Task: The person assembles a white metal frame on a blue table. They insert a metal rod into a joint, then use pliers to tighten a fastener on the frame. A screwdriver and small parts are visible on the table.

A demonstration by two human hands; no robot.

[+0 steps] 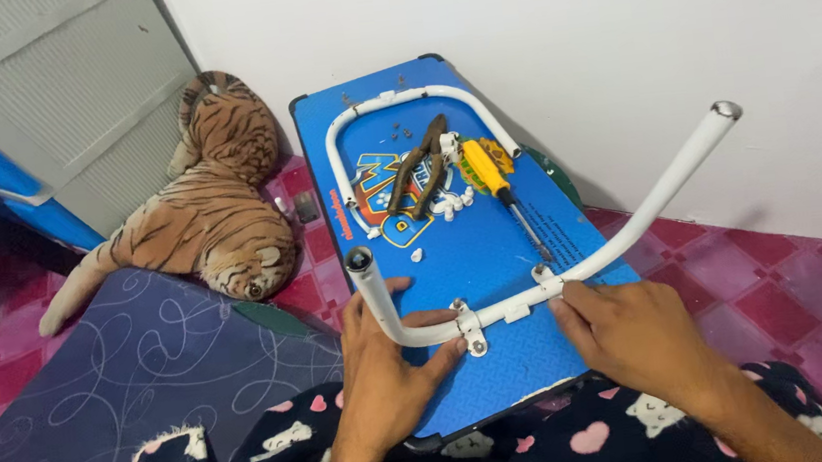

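A blue board lies across my lap, its underside facing up. Near its front edge a white U-shaped tube leg stands raised, its two ends pointing up. My left hand grips the tube at its left bend, next to a small white bracket. On the right, the fingers of my right hand press the tube by a second bracket. A second white tube leg lies folded flat at the board's far end.
Brown-handled pliers, a yellow-handled screwdriver and several small white plastic parts lie on the board. A plush tiger rests to the left on a pink tiled floor, beside a dark blue mattress. A white wall stands behind.
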